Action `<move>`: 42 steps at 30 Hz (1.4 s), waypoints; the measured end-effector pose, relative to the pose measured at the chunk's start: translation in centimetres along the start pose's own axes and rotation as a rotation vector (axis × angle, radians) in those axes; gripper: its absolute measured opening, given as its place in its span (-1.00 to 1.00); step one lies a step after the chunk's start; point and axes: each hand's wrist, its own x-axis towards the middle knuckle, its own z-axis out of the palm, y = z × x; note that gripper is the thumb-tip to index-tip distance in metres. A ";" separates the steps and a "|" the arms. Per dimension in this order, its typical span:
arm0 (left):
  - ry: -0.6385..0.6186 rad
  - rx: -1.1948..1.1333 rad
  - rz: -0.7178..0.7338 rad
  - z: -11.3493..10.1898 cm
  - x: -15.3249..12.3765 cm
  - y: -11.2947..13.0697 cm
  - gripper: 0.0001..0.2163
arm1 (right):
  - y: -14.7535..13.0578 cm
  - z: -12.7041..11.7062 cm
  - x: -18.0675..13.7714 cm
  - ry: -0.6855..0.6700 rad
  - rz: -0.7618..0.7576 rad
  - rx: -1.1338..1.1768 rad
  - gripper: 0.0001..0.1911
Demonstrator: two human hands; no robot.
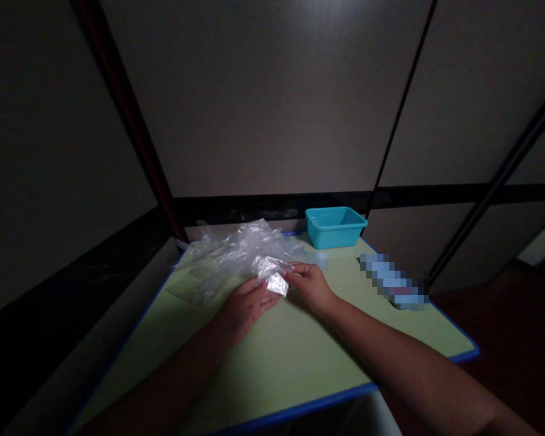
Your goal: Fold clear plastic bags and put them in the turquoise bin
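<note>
While dim, both hands [277, 290] seemingly pinch a folded plastic bag [275, 275].

Dim room: pale green table [300, 357] with blue edging, near centre; grey panelled walls [277, 97] behind, crossed by a dark horizontal band [436, 194] and dark slanting posts [127, 121]; dark reddish floor [518, 315] at right; light weak, falling on the tabletop.

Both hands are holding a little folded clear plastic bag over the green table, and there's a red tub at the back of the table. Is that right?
Almost. The tub is turquoise blue, not red, as the head view shows. The rest holds: the left hand and right hand both hold the small folded clear plastic bag over the green table, and the tub sits at its back.
</note>
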 end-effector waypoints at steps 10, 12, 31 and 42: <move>-0.010 0.050 0.017 -0.3 0.1 -0.1 -0.83 | -0.2 -0.2 0.2 0.093 -0.048 -0.005 -0.76; -0.039 0.057 0.011 -0.4 0.0 -0.1 -0.80 | -0.4 -0.1 0.1 0.048 -0.042 0.022 -0.75; 0.144 0.661 0.653 -1.8 0.4 1.7 -0.43 | -1.8 -1.5 0.1 -0.107 -0.278 -0.355 -0.81; 0.071 0.698 0.528 -2.0 0.9 1.4 -0.83 | -1.5 -1.5 0.2 -0.118 -0.222 -0.276 -0.72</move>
